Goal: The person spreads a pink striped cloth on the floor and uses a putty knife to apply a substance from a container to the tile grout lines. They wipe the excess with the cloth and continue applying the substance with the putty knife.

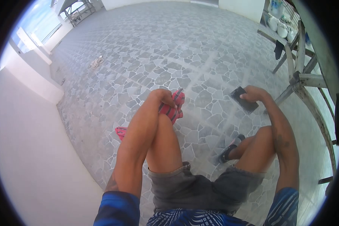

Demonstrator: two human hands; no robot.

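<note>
My left hand is closed on a red cloth with dark stripes, which hangs beside my bent left knee. More red striped fabric shows to the left of my forearm. My right hand grips a flat, dark rectangular object by its upper right part, with the thumb on top. That object is held out in front of my right knee, over the stone-patterned floor. What exactly it is, I cannot tell.
A low white wall runs along the left. On the right stands a wooden frame with a dark cloth hanging from it and white containers behind. A crumpled light cloth lies on the floor.
</note>
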